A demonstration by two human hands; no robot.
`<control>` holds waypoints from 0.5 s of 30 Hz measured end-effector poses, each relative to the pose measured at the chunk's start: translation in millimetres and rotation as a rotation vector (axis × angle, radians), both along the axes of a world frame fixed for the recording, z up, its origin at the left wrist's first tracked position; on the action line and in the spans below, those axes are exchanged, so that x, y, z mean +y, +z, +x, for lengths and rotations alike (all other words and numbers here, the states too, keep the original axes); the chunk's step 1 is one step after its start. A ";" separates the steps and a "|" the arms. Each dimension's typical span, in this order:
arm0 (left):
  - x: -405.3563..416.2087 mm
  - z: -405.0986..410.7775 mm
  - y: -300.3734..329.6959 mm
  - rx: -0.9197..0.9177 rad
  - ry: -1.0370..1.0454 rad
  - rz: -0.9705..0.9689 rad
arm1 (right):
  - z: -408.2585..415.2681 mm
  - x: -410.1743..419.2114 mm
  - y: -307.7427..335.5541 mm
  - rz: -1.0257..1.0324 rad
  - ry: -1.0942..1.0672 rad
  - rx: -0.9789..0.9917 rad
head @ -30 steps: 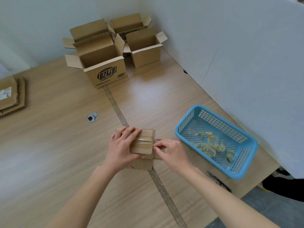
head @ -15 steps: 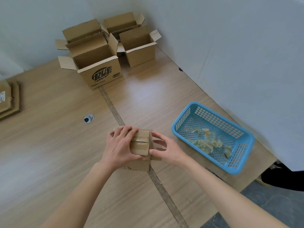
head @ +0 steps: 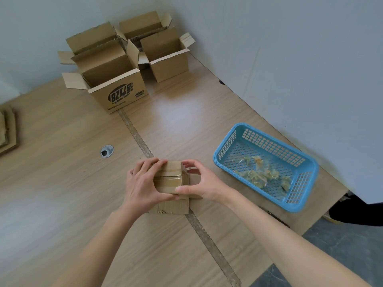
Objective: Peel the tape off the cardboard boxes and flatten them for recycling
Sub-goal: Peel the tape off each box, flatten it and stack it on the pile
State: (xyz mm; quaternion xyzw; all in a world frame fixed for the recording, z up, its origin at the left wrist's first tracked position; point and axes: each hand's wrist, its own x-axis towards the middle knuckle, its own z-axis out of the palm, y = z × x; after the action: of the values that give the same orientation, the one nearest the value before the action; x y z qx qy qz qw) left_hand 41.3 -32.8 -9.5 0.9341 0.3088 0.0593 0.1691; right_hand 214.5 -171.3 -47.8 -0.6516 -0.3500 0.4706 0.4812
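A small cardboard box (head: 169, 179) stands on the wooden table (head: 62, 183) near its front, with clear tape across its top seam. My left hand (head: 143, 183) grips its left side, fingers curled over the far top edge. My right hand (head: 199, 183) holds the right side, thumb at the near corner and fingers over the far right flap. A lower flap of the box (head: 172, 207) lies flat on the table toward me.
Three opened cardboard boxes stand at the far corner, the nearest printed box (head: 116, 90) among them. A blue basket (head: 267, 162) with crumpled tape pieces sits to the right. Flattened cardboard (head: 6, 129) lies at the left edge. A round cable hole (head: 107, 151) is left of the box.
My right hand has moved from pinching at the box's right edge to clasping the right side with thumb and fingers. My left hand keeps its grip.
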 end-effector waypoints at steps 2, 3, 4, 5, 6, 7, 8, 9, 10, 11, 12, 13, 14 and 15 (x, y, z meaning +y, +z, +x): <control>1.1 -0.5 0.3 -0.021 0.016 -0.020 | 0.9 2.7 1.6 0.012 0.012 -0.028; 2.2 -1.6 0.7 -0.033 0.026 -0.036 | 3.0 2.9 2.1 0.022 0.029 -0.023; 3.8 -3.1 1.4 -0.045 0.028 -0.052 | 5.2 2.3 2.5 0.031 0.044 -0.016; 5.2 -4.2 2.1 -0.053 0.021 -0.063 | 7.1 1.7 2.7 0.039 0.051 -0.017; 6.7 -5.0 2.8 -0.058 0.014 -0.069 | 7.9 1.9 2.5 0.047 0.049 -0.024; 7.7 -5.8 3.6 -0.063 0.013 -0.077 | 7.5 2.5 2.2 0.051 0.042 -0.025; 8.3 -6.1 4.3 -0.072 0.018 -0.089 | 6.2 3.5 2.1 0.055 0.030 -0.016; 8.4 -6.2 5.1 -0.084 0.026 -0.102 | 4.6 4.5 2.3 0.059 0.020 0.000; 8.5 -6.0 5.7 -0.095 0.032 -0.112 | 3.0 5.4 2.4 0.062 0.013 0.016; 8.5 -6.2 6.3 -0.102 0.035 -0.117 | 1.9 6.4 2.3 0.064 0.011 0.027; 8.8 -6.6 6.8 -0.107 0.037 -0.119 | 1.1 7.5 1.9 0.064 0.010 0.031; 9.2 -7.1 6.8 -0.111 0.039 -0.117 | 0.9 8.1 1.5 0.061 0.011 0.029; 9.5 -7.7 6.6 -0.114 0.042 -0.117 | 0.8 8.7 1.2 0.056 0.016 0.026; 9.4 -8.1 6.4 -0.116 0.044 -0.117 | 0.9 9.3 1.2 0.050 0.022 0.023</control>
State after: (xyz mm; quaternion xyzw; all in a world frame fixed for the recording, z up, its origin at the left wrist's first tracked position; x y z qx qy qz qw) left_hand 33.2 -23.4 -3.1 0.9106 0.3220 0.0989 0.2396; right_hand 215.4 -162.0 -46.6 -0.6300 -0.3635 0.4744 0.4960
